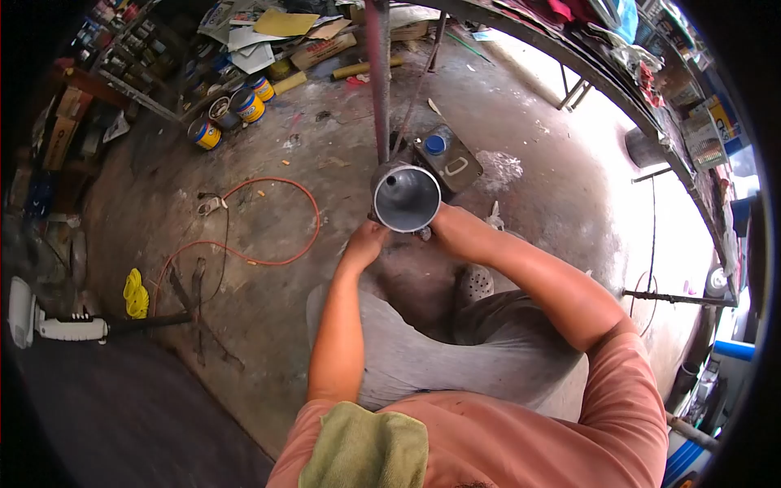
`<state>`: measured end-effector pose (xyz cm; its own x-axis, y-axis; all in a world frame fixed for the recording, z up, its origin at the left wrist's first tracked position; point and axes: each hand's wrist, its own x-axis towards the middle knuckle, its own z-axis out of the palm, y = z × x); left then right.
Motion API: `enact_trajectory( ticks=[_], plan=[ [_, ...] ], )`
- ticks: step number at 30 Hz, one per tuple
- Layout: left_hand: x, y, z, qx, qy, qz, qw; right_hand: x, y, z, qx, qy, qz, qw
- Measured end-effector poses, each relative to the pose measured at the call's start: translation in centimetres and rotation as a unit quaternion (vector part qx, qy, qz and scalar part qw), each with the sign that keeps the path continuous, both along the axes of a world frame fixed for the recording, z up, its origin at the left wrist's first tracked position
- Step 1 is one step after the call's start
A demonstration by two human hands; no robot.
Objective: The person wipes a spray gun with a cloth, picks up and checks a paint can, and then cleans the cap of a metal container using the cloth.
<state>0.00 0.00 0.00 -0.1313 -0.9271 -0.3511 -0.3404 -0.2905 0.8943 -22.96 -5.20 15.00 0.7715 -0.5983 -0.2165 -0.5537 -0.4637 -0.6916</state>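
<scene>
A round grey metal vessel [408, 203], open at the top with a dark hole near its upper left inside, is in front of me. My left hand [368, 241] is at its lower left side, and my right hand [443, 226] is at its lower right side; the vessel hides most fingers of both. A small dark thing shows beside my right hand, too hidden to name. Just behind the vessel stands a metal can [455, 169] with a blue cap [435, 145] and a handle. A green cloth [366, 447] lies on my chest.
A metal post [379, 89] rises just beyond the vessel. An orange hose [317, 213] loops on the floor at left, near yellow-and-blue cans [247, 106]. Papers and boxes lie at the back. A metal-framed table [643, 114] stands at right, a white device [73, 328] at far left.
</scene>
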Motion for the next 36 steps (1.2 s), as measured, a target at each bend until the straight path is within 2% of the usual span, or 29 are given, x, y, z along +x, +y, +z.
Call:
enact_trajectory(
  ticks=[2,5,6,9,13,16,20,23,24,28,30,33,36],
  plan=[
    [-0.9,1.0,1.1,0.109,0.103,0.084,0.985,0.8,-0.3,-1.6,0.001,-0.015,-0.007,1.000],
    [-3.6,2.3,2.6,0.129,0.276,0.217,0.927,1.9,-1.1,-5.8,-0.011,-0.051,-0.008,0.999],
    [-3.9,2.6,2.3,0.092,0.334,0.261,0.901,2.8,-1.4,-6.6,-0.020,-0.075,-0.005,0.997],
    [-5.3,3.0,1.9,-0.015,0.421,0.297,0.857,4.1,-1.7,-7.8,-0.033,-0.113,0.010,0.993],
    [-5.4,3.3,2.4,-0.039,0.486,0.341,0.804,5.6,-1.7,-9.0,-0.019,-0.099,0.038,0.994],
    [-4.9,3.0,2.2,0.007,0.491,0.383,0.782,6.6,-1.2,-8.6,0.011,-0.053,0.044,0.998],
    [-3.7,3.1,3.1,-0.043,0.509,0.399,0.762,7.9,-1.0,-4.9,0.092,-0.027,0.046,0.994],
    [-2.2,2.9,3.8,-0.095,0.506,0.445,0.733,7.4,-2.4,-5.0,0.047,-0.069,0.118,0.989],
    [-1.6,2.9,4.5,-0.102,0.496,0.468,0.724,6.8,-3.1,-7.5,-0.065,-0.112,0.088,0.988],
    [1.4,3.6,3.8,-0.123,0.480,0.507,0.705,4.1,-8.3,-8.7,-0.109,0.020,-0.044,0.993],
    [2.4,3.9,4.2,-0.119,0.472,0.525,0.699,2.5,-10.6,-9.6,-0.132,0.072,-0.199,0.968],
    [2.8,4.3,3.6,-0.091,0.443,0.553,0.700,0.6,-12.5,-10.8,-0.200,0.151,-0.300,0.920],
    [2.5,4.3,2.6,-0.049,0.458,0.567,0.683,-1.1,-12.8,-14.2,-0.199,0.187,-0.267,0.924]
  ],
)
